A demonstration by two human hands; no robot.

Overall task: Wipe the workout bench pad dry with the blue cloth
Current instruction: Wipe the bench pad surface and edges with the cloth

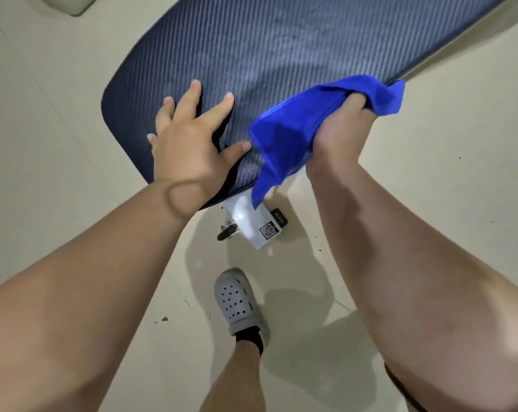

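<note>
Left hand [186, 144]: one, laid flat on the near end of the bench pad [281, 49], fingers straight and spread, holding nothing.

Right hand [341, 129]: one, fingers curled tight round the blue cloth [287, 138], at the pad's near right edge.

Blue cloth: one, bunched in the grip. One flap lies on the pad surface just beside the left thumb, one corner hangs below the pad edge, and another sticks out past the knuckles.

Bench pad: one, dark with a woven texture and a rounded corner, running away to the upper right.

Below the pad: one white frame member [245, 221] carrying one QR label [268, 230], one small wheel [228, 232] and one black end cap [280, 217]. The hanging cloth corner partly covers the frame.

Floor [58, 114]: pale tiles with scattered dark specks. One grey perforated clog [236, 301] stands near the frame.

Top left: one pale object [79, 3], cut off by the frame edge.
</note>
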